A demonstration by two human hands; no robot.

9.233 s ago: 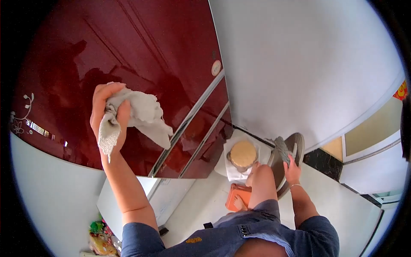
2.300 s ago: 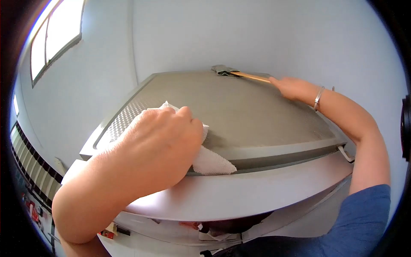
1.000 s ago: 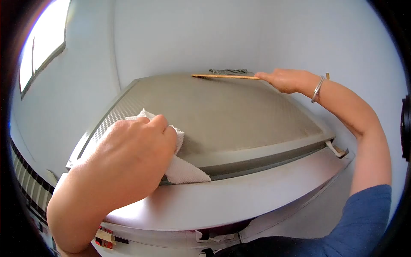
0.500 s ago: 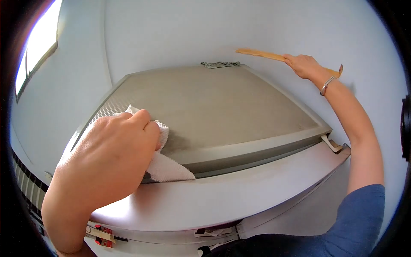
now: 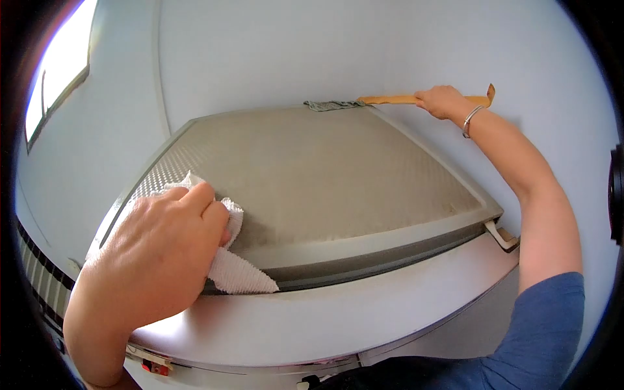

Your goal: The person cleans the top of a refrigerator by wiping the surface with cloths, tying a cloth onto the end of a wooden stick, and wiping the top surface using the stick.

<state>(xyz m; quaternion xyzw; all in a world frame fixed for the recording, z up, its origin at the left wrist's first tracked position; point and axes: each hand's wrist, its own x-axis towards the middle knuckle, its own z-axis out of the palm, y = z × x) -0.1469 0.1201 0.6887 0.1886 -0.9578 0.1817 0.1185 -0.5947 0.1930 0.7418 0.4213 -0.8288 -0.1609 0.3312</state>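
Note:
My left hand is closed round a bunched white ribbed cloth, whose tail hangs over the front edge of a dusty appliance top, probably a fridge. A patch of textured surface shows bare beside that hand. My right hand grips a long yellowish wooden stick with a hooked end, which looks like a back scratcher. The hook points up behind the wrist. At the far back edge, the stick's straight tip meets a crumpled grey-green cloth.
Pale walls enclose the back and right sides. A white hinge cover sits at the top's right front corner. Below lies the appliance's pale front ledge, with a red clip-like item lower left. A bright window is upper left.
My right hand has moved left and down, bringing the stick's tip from the air to the grey-green cloth. The view has shifted slightly; my left hand keeps the white cloth.

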